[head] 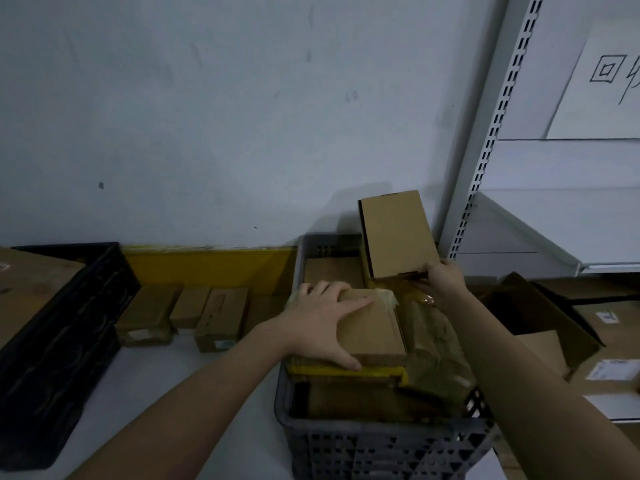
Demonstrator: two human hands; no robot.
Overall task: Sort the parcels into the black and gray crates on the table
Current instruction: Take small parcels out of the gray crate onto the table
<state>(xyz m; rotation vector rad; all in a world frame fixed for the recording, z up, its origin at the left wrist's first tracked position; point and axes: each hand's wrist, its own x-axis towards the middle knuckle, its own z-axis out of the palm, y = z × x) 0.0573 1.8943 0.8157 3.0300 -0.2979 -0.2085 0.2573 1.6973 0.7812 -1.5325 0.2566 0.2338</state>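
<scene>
Over gray crate: right hand [441,277] is gripping tall box [396,233] by its lower right corner, box standing upright above the crate's far right
Left hand [320,318]: fingers are spreading flat on top parcel [375,327], thumb curling at its near edge
Gray crate [381,445]: is holding stacked parcels, count unclear; top parcel is lying on them
Black crate [65,337]: is holding one big carton [29,289]
Table [166,382]: three small boxes [187,315] are sitting between crates
</scene>
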